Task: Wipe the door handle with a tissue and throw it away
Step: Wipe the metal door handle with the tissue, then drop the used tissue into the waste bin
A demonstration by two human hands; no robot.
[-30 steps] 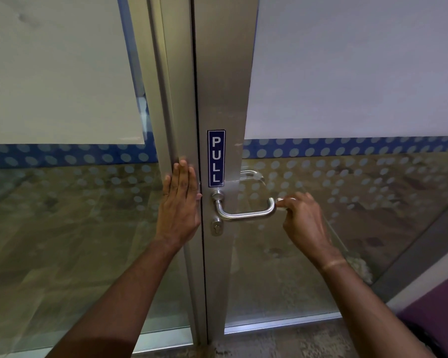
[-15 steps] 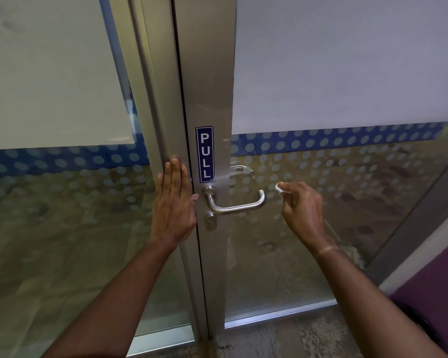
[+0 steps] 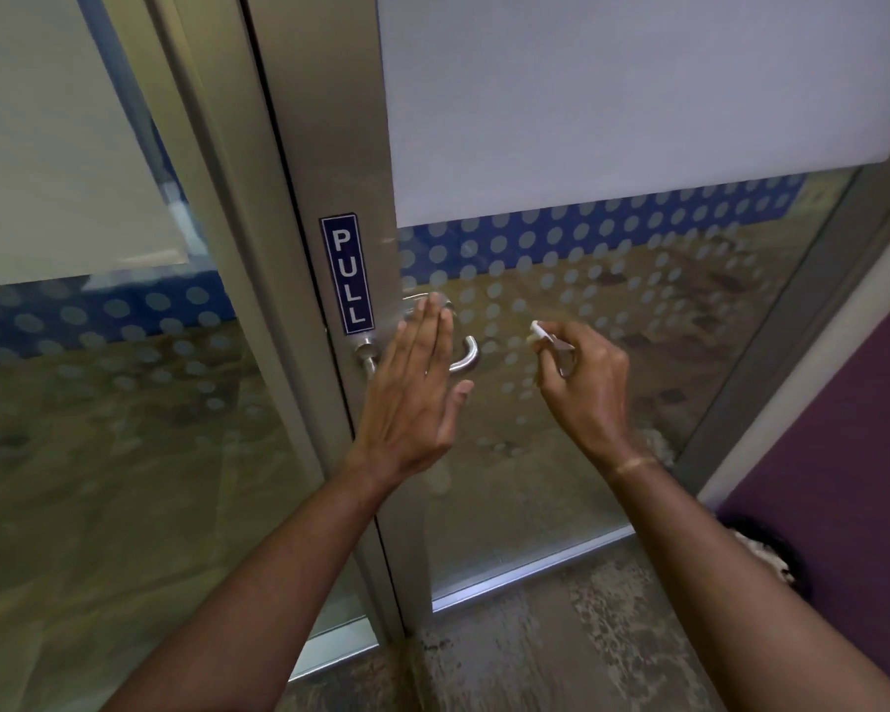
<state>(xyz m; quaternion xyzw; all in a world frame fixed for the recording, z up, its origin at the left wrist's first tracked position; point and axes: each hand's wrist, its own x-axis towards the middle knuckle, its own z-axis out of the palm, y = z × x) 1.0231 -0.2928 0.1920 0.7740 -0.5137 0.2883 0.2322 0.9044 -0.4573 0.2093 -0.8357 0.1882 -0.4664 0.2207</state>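
I saw blue vertical PULL sign (image 3: 347,273) on brushed aluminium door frame (image 3: 325,146). Left hand (image 3: 416,398) flat, fingers released, covered curved silver metal door handle (image 3: 467,354). At handle's 3 o'clock, apart: right hand (image 3: 584,385) pinching small white crumpled tissue (image 3: 539,332) at fingertips.

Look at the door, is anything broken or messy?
Nothing looks broken. The handle sits straight on the door frame, and the PULL sign is stuck on neatly. The floor below looks worn and blotchy. The right hand pinches a small tissue.
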